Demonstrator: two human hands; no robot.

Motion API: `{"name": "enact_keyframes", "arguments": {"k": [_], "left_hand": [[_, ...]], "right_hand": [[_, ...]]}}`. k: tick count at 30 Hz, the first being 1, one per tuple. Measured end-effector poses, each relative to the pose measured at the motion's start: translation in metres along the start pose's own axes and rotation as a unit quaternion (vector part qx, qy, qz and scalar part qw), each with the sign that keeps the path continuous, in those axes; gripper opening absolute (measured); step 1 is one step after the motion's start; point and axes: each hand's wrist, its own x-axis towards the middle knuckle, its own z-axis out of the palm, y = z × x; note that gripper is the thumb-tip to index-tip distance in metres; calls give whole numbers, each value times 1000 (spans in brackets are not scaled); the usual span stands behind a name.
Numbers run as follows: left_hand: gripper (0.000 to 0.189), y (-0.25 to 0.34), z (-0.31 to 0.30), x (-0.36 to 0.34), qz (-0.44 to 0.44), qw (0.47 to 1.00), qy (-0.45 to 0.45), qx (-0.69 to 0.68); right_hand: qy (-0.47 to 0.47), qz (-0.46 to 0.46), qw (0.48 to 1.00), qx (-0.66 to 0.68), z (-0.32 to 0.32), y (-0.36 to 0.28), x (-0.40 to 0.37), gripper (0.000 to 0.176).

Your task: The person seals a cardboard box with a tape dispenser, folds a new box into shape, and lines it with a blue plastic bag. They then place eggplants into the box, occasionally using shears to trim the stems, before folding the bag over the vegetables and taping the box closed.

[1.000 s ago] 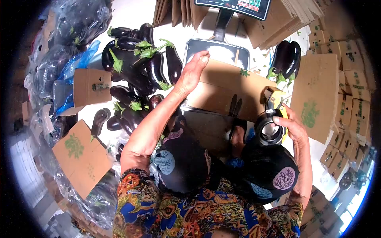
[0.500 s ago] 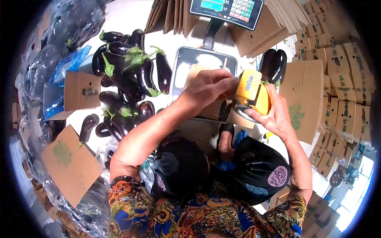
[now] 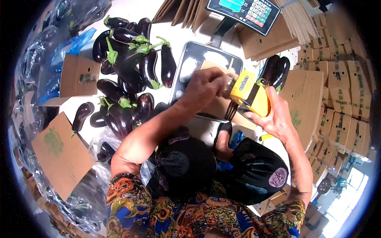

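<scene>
A person's right hand point(image 3: 278, 119) was wrapped around a yellow plastic tape dispenser point(image 3: 251, 93), holding it tilted in the air just above a brown cardboard box point(image 3: 216, 108) that sat on the steel platform of a weighing scale point(image 3: 189, 65). The left hand point(image 3: 204, 85) met the dispenser's front edge with its fingers curled in narrow; whether tape lay between them could not be made out.

The work appeared to be at the tape's loose end. Getting it onto the box would call for a steady right-hand grip and a pull kept in line with the carton's flap.

The dispenser looked boxy and bright, with a small printed label on top and a dark roll beneath.

A heap of glossy purple aubergines point(image 3: 127, 73) lay to the left of the scale. Stacks of flat printed cartons point(image 3: 341, 79) stood on the right.
</scene>
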Motion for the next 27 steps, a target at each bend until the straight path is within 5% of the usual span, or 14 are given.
{"name": "enact_keyframes", "arguments": {"k": [2, 3, 4, 5, 9, 20, 23, 27], "left_hand": [[17, -6, -22, -3, -9, 998, 52, 27], [16, -11, -42, -5, 116, 976, 125, 136], [14, -21, -72, -5, 15, 992, 105, -67], [15, -12, -83, -6, -47, 979, 194, -36], [23, -49, -127, -12, 16, 981, 189, -50], [26, -100, -133, -11, 15, 972, 236, 15], [26, -139, -129, -8, 82, 964, 252, 4], [26, -119, -122, -16, 22, 952, 286, -104]], "right_hand": [[-17, 3, 999, -43, -4, -5, 0, 55], [-26, 14, 997, -70, -7, -8, -1, 55], [-34, 26, 994, -98, -8, -9, -2, 54], [-29, 17, 992, -119, -8, -8, -2, 54], [-24, -21, 984, -175, -2, -14, 2, 55], [-69, 3, 978, -194, 14, -28, 25, 56], [-76, -3, 973, -219, 18, -29, 29, 54], [-77, 23, 975, -206, 15, -29, 30, 52]]}}
